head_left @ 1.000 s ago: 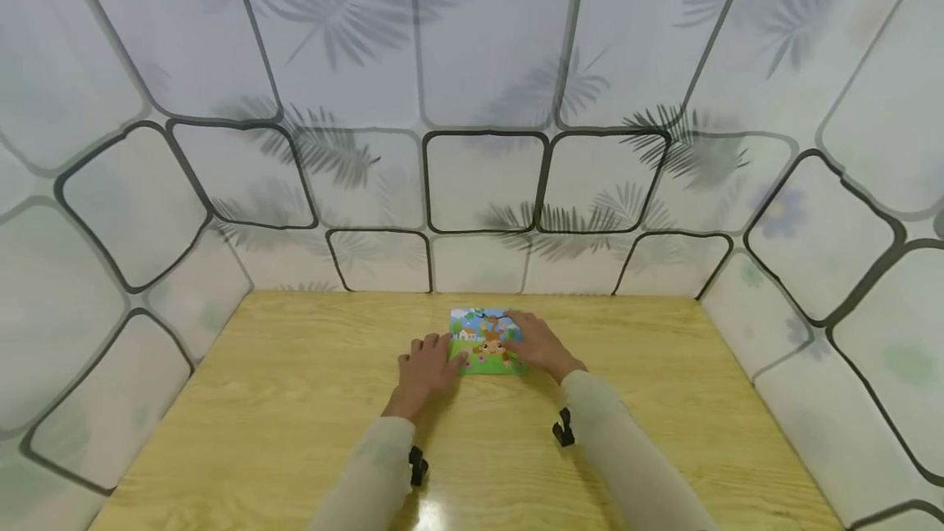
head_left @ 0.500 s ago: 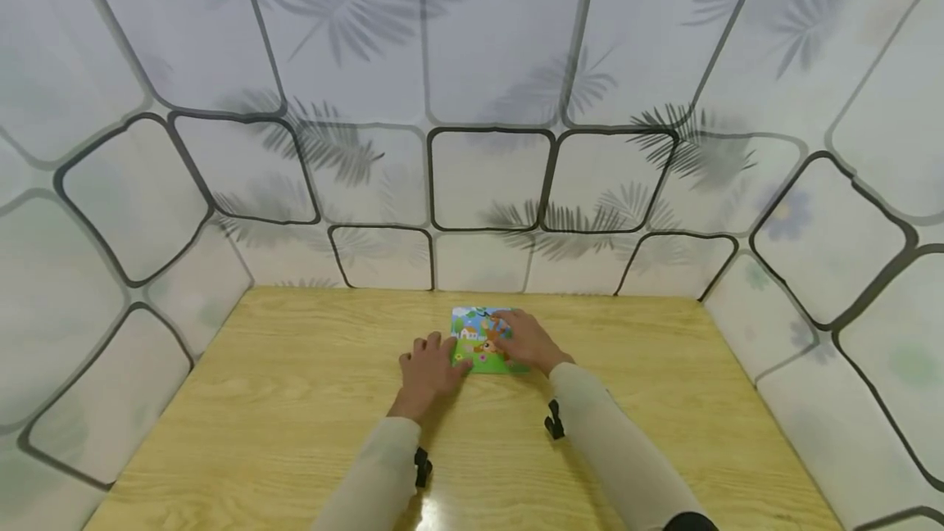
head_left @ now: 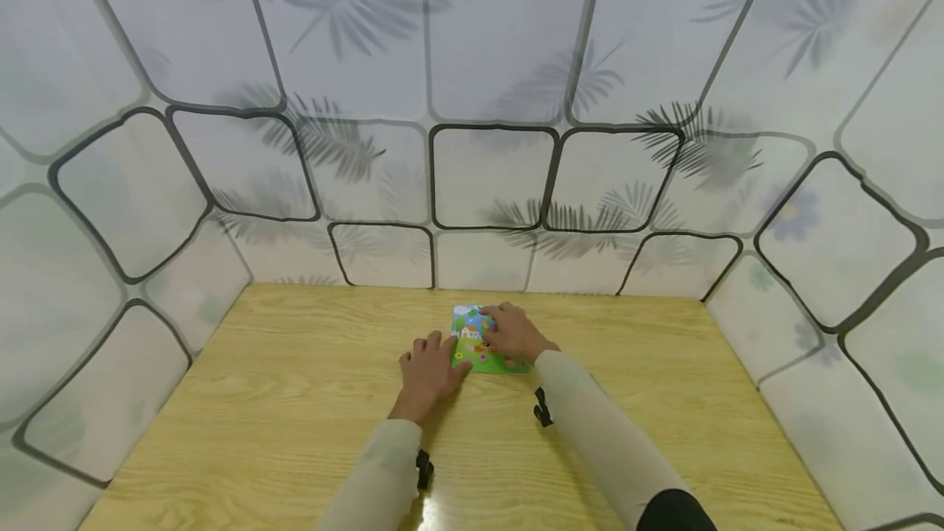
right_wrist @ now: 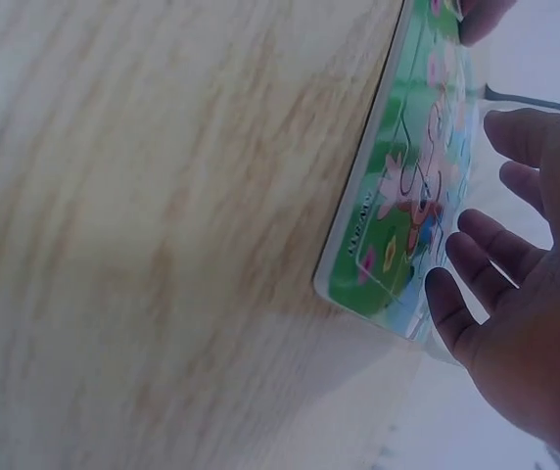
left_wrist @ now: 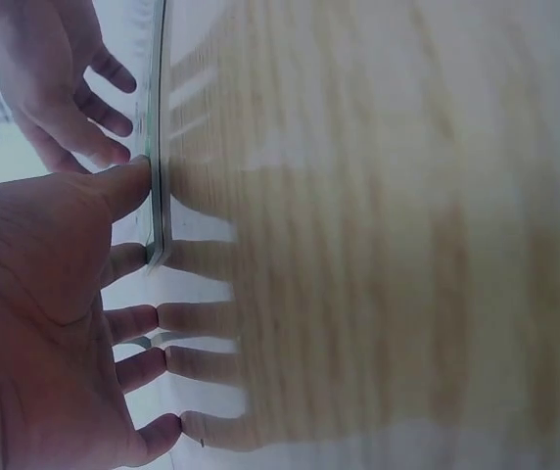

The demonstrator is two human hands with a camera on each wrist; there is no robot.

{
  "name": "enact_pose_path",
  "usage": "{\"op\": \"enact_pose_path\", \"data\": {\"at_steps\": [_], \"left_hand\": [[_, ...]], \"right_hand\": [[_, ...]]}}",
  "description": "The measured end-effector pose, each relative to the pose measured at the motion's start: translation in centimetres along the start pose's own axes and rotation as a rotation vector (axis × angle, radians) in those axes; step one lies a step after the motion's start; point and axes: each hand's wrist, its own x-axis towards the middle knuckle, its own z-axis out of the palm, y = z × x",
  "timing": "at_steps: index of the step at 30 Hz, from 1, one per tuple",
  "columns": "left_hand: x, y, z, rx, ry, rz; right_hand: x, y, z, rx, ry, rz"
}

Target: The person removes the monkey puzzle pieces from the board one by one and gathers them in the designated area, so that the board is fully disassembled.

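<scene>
A flat jigsaw puzzle [head_left: 468,355] lies on the wooden table, printed with a house, green grass and flowers under a blue sky. Cut lines between its pieces show in the right wrist view, where the puzzle [right_wrist: 383,250] has a pale rounded edge. My left hand [head_left: 428,369] is at its left side, thumb on the near left corner and the other fingertips spread down on the table. Over the right part of the picture is my right hand [head_left: 515,336], fingers apart and loosely bent, hiding much of the print. Neither hand grips anything.
The pale wood table [head_left: 295,400] runs back to a white patterned wall covering [head_left: 487,179], which also rises on both sides. Black clips [head_left: 424,469] sit at both sleeve cuffs. The puzzle lies near the table's back edge.
My right hand has slid left across the puzzle, from its right edge toward the middle, covering the animal's face. My left hand has stayed nearly in place at the left edge.
</scene>
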Motion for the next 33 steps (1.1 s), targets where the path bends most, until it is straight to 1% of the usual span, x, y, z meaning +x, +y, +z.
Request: {"op": "enact_pose_path", "data": {"at_steps": [6, 11, 15, 19, 22, 28, 33], "left_hand": [[-0.1, 0.0, -0.1, -0.029, 0.009, -0.001], [-0.1, -0.1, 0.1, -0.015, -0.002, -0.013], [-0.2, 0.0, 0.2, 0.002, -0.004, -0.014], [-0.3, 0.1, 0.1, -0.001, 0.011, -0.007], [-0.4, 0.2, 0.1, -0.008, 0.013, -0.007], [-0.5, 0.1, 0.1, -0.013, 0.009, -0.019], [-0.4, 0.2, 0.1, -0.014, 0.011, -0.014]], "right_hand": [[0.9, -0.4, -0.1, -0.040, -0.036, 0.011], [1.7, -0.8, 0.2, -0.062, -0.062, 0.000], [2.1, -1.0, 0.4, -0.089, -0.067, -0.014], [2.4, -1.2, 0.5, -0.126, -0.060, -0.008], [2.5, -1.5, 0.6, -0.123, -0.067, 0.005], [3.3, -2.1, 0.9, -0.129, -0.120, 0.016], [4.2, -2.2, 1.1, -0.125, -0.114, 0.034]]}}
